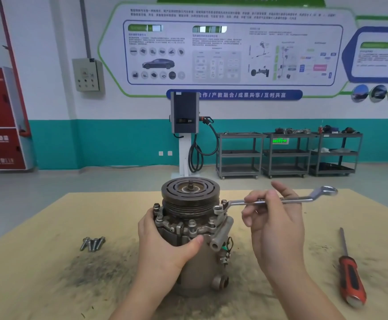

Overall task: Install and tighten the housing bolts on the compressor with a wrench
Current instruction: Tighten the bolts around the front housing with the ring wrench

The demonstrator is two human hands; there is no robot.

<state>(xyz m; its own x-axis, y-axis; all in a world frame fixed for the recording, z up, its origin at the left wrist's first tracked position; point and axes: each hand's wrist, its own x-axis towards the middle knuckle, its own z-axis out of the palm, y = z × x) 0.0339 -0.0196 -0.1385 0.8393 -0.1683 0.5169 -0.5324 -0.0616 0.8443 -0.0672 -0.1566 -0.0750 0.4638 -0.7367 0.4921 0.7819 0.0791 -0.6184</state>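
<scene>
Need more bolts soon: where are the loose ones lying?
In the head view, the loose bolts lie bunched on the table, left of the compressor and the left hand.

Two bare forearms reach up from the bottom of the frame. The left hand (165, 241), at centre, curls around the compressor (195, 229). The right hand (276, 218), right of centre, pinches a wrench (236, 202) shaft, index finger raised.

The left hand (165, 241) is gripping the upright grey metal compressor (193, 229) on the tan bench (49, 227). The right hand (273, 215) is holding a silver ring wrench (273, 199), its near ring sitting on a housing bolt (218, 208). Four loose bolts (93, 243) are lying left of the left hand; a red-handled screwdriver (350, 271) is lying right of the right hand.
</scene>
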